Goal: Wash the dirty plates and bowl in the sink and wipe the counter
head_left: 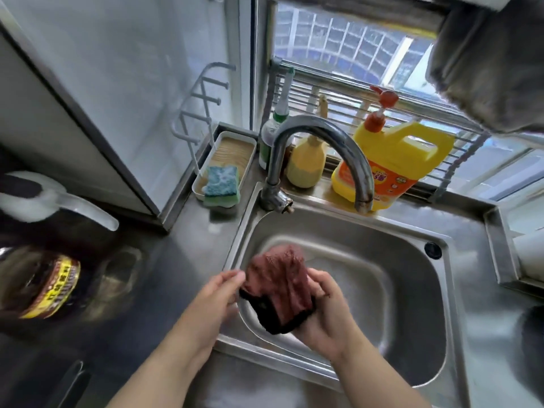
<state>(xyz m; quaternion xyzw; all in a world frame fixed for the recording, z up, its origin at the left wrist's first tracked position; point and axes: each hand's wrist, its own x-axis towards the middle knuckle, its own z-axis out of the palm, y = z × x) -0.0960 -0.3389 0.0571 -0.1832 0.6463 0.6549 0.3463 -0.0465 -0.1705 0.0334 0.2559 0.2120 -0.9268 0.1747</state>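
The steel bench (pixel 188 248) wraps around a sunken steel sink (pixel 412 290), whose curved tap (pixel 321 154) rises from the bench at the basin's back left corner. On the bench to the left of the tap sits a white tray (pixel 232 139) holding 1 blue-and-green sponge (pixel 221 184) at its near end. Along the back ledge behind the tap stand 3 containers: a green-capped bottle (pixel 266 142), a small yellow bottle (pixel 306 163) and a large yellow detergent jug (pixel 394 163) with an orange pump. At the left edge a dark labelled bottle (pixel 44 284) stands, blurred.
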